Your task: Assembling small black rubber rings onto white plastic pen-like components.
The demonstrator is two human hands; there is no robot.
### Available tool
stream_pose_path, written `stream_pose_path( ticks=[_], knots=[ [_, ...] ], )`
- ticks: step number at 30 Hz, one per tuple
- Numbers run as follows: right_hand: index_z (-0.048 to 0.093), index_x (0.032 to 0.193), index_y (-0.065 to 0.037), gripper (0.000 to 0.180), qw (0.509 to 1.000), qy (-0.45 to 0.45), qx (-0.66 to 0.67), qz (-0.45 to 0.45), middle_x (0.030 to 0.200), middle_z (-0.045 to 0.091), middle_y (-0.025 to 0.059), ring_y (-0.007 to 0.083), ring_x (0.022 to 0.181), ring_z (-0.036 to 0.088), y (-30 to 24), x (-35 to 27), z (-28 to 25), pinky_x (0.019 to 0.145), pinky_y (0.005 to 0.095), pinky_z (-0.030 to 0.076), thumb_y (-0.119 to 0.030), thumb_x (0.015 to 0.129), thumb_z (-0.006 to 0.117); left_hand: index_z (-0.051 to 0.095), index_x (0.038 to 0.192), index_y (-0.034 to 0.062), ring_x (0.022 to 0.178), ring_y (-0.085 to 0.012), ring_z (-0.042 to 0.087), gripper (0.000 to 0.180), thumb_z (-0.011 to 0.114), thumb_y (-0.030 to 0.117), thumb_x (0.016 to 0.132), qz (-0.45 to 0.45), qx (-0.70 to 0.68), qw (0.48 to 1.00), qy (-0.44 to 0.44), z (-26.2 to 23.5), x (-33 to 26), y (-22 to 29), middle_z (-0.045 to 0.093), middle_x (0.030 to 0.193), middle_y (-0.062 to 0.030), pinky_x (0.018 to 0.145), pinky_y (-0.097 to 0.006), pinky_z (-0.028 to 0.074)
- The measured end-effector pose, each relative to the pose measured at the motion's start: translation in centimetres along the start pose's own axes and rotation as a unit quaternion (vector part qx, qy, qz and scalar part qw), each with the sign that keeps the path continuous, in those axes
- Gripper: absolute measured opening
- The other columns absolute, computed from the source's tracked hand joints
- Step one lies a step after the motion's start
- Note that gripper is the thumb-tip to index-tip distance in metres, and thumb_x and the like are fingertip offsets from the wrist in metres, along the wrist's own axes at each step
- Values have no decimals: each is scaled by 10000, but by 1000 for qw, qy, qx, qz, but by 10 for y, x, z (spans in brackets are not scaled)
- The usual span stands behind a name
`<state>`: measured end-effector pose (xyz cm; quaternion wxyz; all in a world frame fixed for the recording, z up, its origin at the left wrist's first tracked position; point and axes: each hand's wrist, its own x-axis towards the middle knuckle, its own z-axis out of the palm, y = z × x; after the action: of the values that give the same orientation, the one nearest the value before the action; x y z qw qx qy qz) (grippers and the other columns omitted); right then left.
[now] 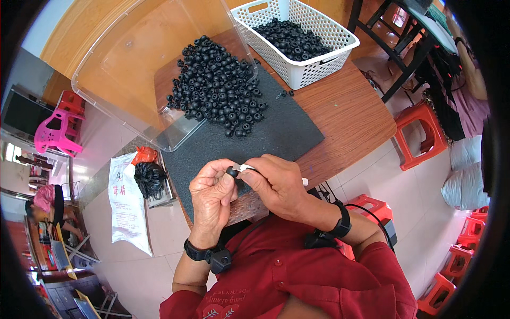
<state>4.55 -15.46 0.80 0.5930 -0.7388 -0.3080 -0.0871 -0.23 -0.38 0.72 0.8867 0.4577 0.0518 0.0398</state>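
My left hand [211,194] pinches a small round black piece [232,171] between thumb and fingertips. In my right hand [276,186] is a slim white-handled knife [304,181], its short blade against or very close to the black piece; I cannot tell whether it cuts in. Both hands meet over the near edge of a dark grey mat [265,127] on the table. Beyond them a heap of similar black pieces [218,87], several showing round holes, spills from a tilted clear plastic bin [114,98] onto the mat.
A white perforated basket [313,69] of black pieces stands at the back right of the wooden table [356,111]. A white sack [127,202] and a black bag [150,179] are at the left. Red stools [422,133] and another person's arm [470,58] are at the right.
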Motion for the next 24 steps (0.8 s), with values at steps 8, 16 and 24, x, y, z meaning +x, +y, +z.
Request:
stream_pose_path(
  ticks=[8,16,24],
  knots=[
    [612,897,-5,126,996,22,-60,-62,660,530,99,248,561,531,7,1,2,496,349,398,-127,870,623,588,1018,-48,463,-21,385,212,655,70,855,-12,0,1000,20,2,3,-1,633,817,-56,415,-170,278],
    [530,788,-38,184,978,54,-158,-126,641,433,79,252,567,485,6,1,4,489,368,395,-178,826,644,590,1014,-56,458,-25,384,226,666,75,846,-13,-5,999,29,6,0,-1,629,778,-57,416,-179,281],
    [551,822,-21,241,962,79,-192,-179,646,413,61,221,554,465,9,1,2,473,335,380,-211,773,691,593,1006,-73,447,-35,383,228,669,59,837,-18,5,999,50,14,-4,3,617,736,-59,420,-187,286]
  ],
)
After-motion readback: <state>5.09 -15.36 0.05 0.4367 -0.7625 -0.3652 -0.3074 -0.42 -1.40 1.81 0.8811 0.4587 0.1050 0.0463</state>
